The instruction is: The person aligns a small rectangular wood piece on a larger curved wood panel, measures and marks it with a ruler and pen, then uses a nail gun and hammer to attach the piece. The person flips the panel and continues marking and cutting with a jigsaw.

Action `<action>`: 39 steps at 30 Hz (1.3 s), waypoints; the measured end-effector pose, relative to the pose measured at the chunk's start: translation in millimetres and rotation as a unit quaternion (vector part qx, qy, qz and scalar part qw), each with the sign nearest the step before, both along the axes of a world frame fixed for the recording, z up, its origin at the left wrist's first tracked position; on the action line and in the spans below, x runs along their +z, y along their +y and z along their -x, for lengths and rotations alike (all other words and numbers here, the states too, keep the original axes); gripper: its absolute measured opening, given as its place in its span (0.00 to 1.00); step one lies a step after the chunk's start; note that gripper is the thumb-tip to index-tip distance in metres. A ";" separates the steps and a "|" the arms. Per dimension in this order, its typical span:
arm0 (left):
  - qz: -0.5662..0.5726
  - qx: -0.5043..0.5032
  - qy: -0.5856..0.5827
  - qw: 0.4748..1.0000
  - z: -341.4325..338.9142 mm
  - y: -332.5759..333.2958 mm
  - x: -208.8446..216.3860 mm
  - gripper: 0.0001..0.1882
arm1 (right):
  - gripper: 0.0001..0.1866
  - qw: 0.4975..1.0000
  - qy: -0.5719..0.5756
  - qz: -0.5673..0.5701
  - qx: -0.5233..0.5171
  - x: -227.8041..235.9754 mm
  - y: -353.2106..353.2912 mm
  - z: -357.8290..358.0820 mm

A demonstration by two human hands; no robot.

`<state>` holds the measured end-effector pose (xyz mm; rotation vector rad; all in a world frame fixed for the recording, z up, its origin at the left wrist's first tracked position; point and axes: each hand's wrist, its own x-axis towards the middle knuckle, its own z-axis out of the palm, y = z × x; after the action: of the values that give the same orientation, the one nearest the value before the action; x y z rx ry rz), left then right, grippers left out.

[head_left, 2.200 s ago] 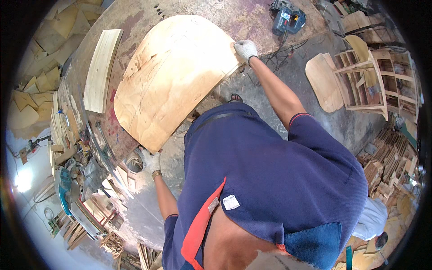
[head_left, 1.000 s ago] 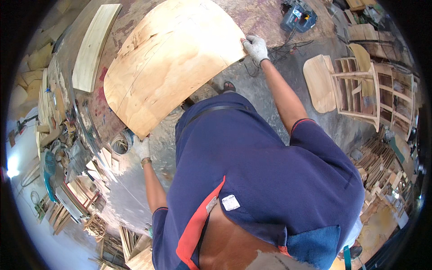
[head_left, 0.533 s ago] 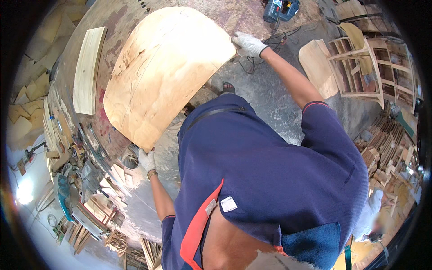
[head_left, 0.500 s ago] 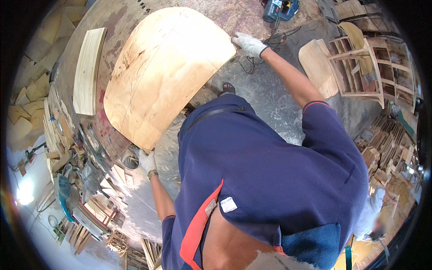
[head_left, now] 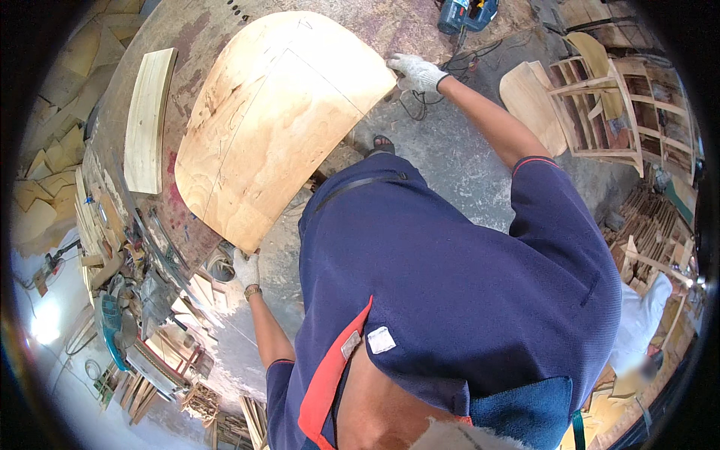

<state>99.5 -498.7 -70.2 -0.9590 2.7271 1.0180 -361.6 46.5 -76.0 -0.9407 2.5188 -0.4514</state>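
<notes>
A large pale plywood panel (head_left: 274, 124) with a rounded far edge and pencil lines lies on the stained worktable (head_left: 187, 37) and reaches past its near edge. My left hand (head_left: 246, 270), in a white knit glove, grips its near left corner; the fingertips are partly hidden by the wood. At the opposite corner my right hand (head_left: 417, 73), gloved the same way, has its fingers closed on the panel's edge. Left of the panel lies a curved light wood strip (head_left: 150, 120).
A blue power tool (head_left: 466, 15) sits at the far edge, its dark cable (head_left: 420, 105) trailing down. Wooden frames (head_left: 600, 109) and a rounded board (head_left: 531, 105) stand at right. A teal saw (head_left: 111, 326) and scrap wood are at lower left. A person in white (head_left: 641, 319) is at right.
The panel and both my hands have shifted very slightly, with the grip unchanged. At the right, the person in white has moved further into view.
</notes>
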 end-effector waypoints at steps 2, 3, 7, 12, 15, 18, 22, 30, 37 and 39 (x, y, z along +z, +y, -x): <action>0.010 -0.009 -0.033 0.999 2.0 -4.7 1.2 0.14 | 0.33 1.000 -0.013 -0.005 -0.012 3.1 -1.6 -2.5; 0.030 -0.012 -0.064 0.997 2.8 -6.0 1.2 0.14 | 0.34 1.000 -0.016 -0.011 -0.019 4.3 -2.5 -4.8; -0.007 -0.007 -0.047 0.999 2.2 -6.7 -2.6 0.15 | 0.37 0.998 -0.023 -0.031 -0.042 7.6 -4.9 -10.2; -0.008 -0.004 -0.064 0.998 -4.1 -16.1 -5.2 0.19 | 0.32 0.999 0.025 0.018 -0.027 0.7 -3.7 -8.7; -0.088 -0.027 -0.021 0.996 -2.3 -19.7 -4.4 0.26 | 0.35 0.999 0.028 0.029 -0.014 -10.0 -2.1 -6.4; -0.200 0.017 0.013 0.980 5.4 -13.9 -7.6 0.27 | 0.29 0.994 0.010 0.106 -0.022 -20.2 -0.6 -2.0; -0.026 -0.018 -0.036 0.999 1.7 -11.5 -5.0 0.24 | 0.34 0.996 0.035 0.072 -0.041 -17.7 -3.3 -4.3; -0.194 0.124 -0.039 0.972 36.4 -100.5 3.9 0.21 | 0.30 0.929 -0.084 0.190 -0.306 -21.0 -56.4 35.9; -0.223 0.265 0.057 0.936 90.6 -142.8 -61.1 0.23 | 0.18 0.872 -0.025 0.168 -0.459 -50.3 -86.5 38.7; -0.155 0.258 0.058 0.952 92.3 -145.9 -75.2 0.21 | 0.17 0.869 -0.042 0.181 -0.458 -50.4 -82.7 39.1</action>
<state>7.2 -644.6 -145.4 -1.6326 2.3290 1.5652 -400.8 -36.2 -126.4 0.2691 2.6971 -1.2338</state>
